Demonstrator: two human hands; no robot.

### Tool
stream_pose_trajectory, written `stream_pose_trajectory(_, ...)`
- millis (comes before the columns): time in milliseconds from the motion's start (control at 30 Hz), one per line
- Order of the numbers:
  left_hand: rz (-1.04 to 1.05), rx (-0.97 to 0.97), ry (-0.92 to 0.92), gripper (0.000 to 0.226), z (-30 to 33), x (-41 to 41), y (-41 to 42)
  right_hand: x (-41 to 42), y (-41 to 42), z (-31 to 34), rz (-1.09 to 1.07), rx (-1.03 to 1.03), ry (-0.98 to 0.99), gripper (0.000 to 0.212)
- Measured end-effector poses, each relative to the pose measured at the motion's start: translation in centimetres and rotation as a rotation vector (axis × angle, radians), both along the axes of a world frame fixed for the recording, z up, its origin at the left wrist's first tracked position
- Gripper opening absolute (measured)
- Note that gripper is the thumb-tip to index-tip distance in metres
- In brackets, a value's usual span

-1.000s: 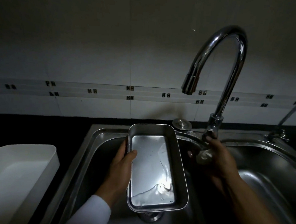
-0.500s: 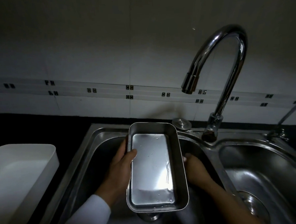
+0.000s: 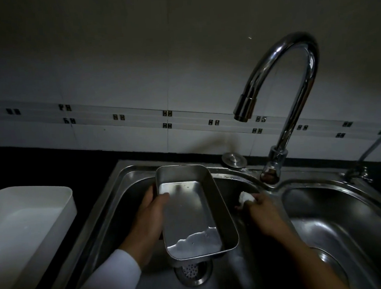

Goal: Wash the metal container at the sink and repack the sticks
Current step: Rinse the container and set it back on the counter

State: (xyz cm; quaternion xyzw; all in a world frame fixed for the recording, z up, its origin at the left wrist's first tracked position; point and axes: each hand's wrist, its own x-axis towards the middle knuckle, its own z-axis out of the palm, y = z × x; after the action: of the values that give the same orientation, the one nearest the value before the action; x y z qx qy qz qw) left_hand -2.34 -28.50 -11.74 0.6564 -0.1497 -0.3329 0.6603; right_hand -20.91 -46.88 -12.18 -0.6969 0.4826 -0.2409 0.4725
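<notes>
Metal container (image 3: 190,213) up over the left sink (image 3: 113,216), a little water pooled at its near end. Wet, smooth, stiff, likely light and slippery, so best held by the rim. Left hand (image 3: 148,223) wrapped round its side, thumb inside. Right hand (image 3: 261,211) pinching a small white lump (image 3: 245,196). Tap (image 3: 289,98) above.

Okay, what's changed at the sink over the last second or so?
The right hand left the faucet base, dropped beside the metal container, and now holds something small and white at the basin's right wall. The container has tilted, pooling water at its near end. The left hand still grips its left rim; the white tub is unmoved.
</notes>
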Motion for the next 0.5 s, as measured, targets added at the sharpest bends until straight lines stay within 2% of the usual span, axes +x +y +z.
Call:
stream_pose_trajectory(67, 0.002, -0.025, -0.003, 0.031, 0.2, -0.1, 0.0, -0.3, 0.3, 0.2, 0.015, -0.044, 0.018, 0.010)
stream_pose_trajectory(133, -0.001, -0.039, -0.013, 0.032, 0.3, -0.2, 0.1, -0.6, 0.5, 0.4, 0.023, -0.100, 0.036, 0.014)
stream_pose_trajectory(200, -0.010, -0.053, -0.027, 0.034, 0.3, -0.1, 0.2, -0.7, 0.5, 0.6, 0.044, -0.113, 0.017, 0.009)
stream_pose_trajectory(300, -0.021, -0.062, -0.033, 0.034, 0.3, -0.2, 0.3, -0.7, 0.5, 1.3, -0.034, -0.038, -0.068, 0.040)
stream_pose_trajectory(367, -0.026, -0.073, -0.022, 0.035, 0.3, -0.2, 0.2, -1.0, 0.1, 1.5, -0.058, -0.069, -0.006, 0.042)
stream_pose_trajectory(433, -0.022, -0.076, -0.020, 0.035, 0.1, -0.1, 0.1, -1.2, -0.3, 1.5, -0.063, -0.046, -0.067, 0.031)
stream_pose_trajectory(500, -0.006, -0.075, -0.021, 0.036, -0.1, 0.0, -0.1, -1.6, -0.7, 1.5, -0.097, 0.029, -0.143, 0.040)
